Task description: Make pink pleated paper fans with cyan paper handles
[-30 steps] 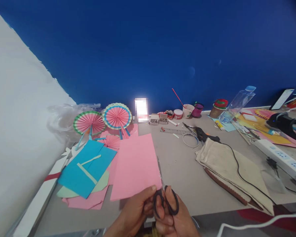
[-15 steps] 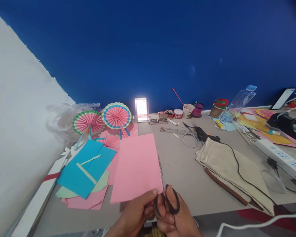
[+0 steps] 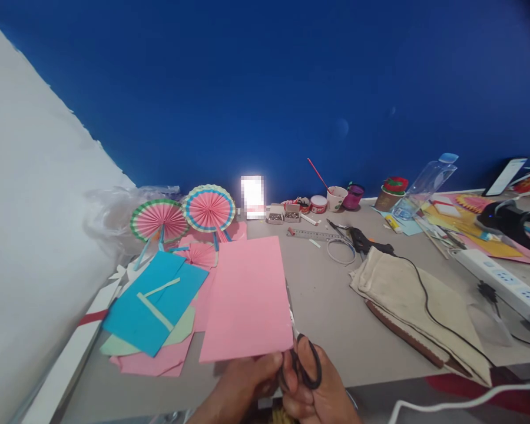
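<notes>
A pink sheet of paper is held up above the table in front of me. My left hand pinches its lower edge near the right corner, thumb on top. In my right hand is a pair of scissors with black handles, fingers through the loops. The metal blades point away from me along the sheet's right edge, partly hidden by the paper. Left of the sheet lie blue sheets with pale green strips on them, over green and pink paper.
Two round pleated paper fans stand at the back left. Behind are a ruler, small boxes of metal bits and a paper cup. To the right are a glue gun, a folded cloth, a plastic bottle and a power strip.
The pink sheet has shifted slightly up and to the right. The scissors' handles have moved down a little, and my left hand's fingers are now more under the sheet.
</notes>
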`<state>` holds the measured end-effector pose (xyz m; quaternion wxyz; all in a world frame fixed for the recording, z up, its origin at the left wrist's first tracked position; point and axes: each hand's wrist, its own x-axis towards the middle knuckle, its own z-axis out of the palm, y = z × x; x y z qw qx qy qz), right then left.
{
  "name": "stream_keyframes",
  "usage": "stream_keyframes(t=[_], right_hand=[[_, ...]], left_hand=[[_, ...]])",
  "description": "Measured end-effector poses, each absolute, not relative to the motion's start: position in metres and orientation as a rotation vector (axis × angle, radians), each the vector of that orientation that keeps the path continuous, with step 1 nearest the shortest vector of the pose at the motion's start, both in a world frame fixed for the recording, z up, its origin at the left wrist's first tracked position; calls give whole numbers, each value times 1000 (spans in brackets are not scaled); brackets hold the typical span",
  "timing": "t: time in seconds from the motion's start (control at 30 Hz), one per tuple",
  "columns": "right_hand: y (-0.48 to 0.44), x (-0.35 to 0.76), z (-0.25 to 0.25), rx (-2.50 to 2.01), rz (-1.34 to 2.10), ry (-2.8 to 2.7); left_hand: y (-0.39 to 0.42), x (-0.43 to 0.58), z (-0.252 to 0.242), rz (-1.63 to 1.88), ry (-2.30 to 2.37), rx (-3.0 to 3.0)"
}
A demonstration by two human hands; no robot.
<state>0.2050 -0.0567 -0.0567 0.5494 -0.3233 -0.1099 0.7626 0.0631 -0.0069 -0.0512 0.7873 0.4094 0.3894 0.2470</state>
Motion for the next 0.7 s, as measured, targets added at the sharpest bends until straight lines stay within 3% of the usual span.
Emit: stream_keyframes(t=[0.13,0.23,0.43,0.7], right_hand=[[-65,215,-54,-848,1751,-229],[-72,221,-48,-874,1758,-269],[-81,223,-48,-906,1781,-354],[-82,221,-54,-868,1762,-227]], left_hand=[[18,19,-38,474,444,963],[46,-15,-32,750,445,664],[75,-20,-18,884,799,566],[39,34,-11,834,1019,754]])
